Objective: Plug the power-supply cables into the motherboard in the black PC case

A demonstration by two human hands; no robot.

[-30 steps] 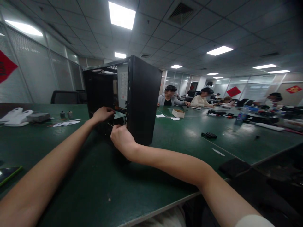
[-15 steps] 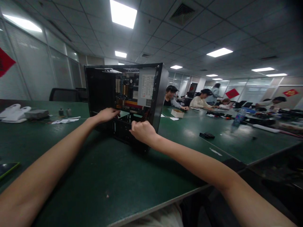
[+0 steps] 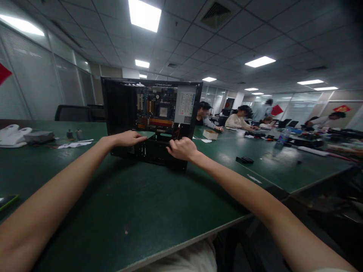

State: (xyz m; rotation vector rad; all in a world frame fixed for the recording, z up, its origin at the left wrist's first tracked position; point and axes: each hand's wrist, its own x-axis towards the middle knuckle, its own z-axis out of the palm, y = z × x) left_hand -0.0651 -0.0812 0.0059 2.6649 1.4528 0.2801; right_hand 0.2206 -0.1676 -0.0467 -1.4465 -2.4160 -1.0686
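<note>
A black computer case (image 3: 119, 109) stands upright on the green table, its open side facing me. Inside it are a motherboard (image 3: 150, 104) with a bare square processor socket area and, at the upper right, a grey power supply (image 3: 185, 105) with a white label. My left hand (image 3: 124, 139) grips the case's lower crossbar from the left, fingers pointing right. Closed round the same bar farther right is my right hand (image 3: 183, 148), knuckles toward me. The fingertips of both hands are partly hidden behind the bar.
On the left lie a white plastic bag (image 3: 14, 135), a grey box (image 3: 39, 136) and a phone (image 3: 8, 201) with a green edge. A small open box (image 3: 210, 134), a black object (image 3: 244, 160) and a bottle (image 3: 283, 138) are to the right. Several people sit beyond.
The computer case has turned so that its open side faces me more squarely; its right outer panel is now out of sight. My right hand has shifted right and slightly up with it.
</note>
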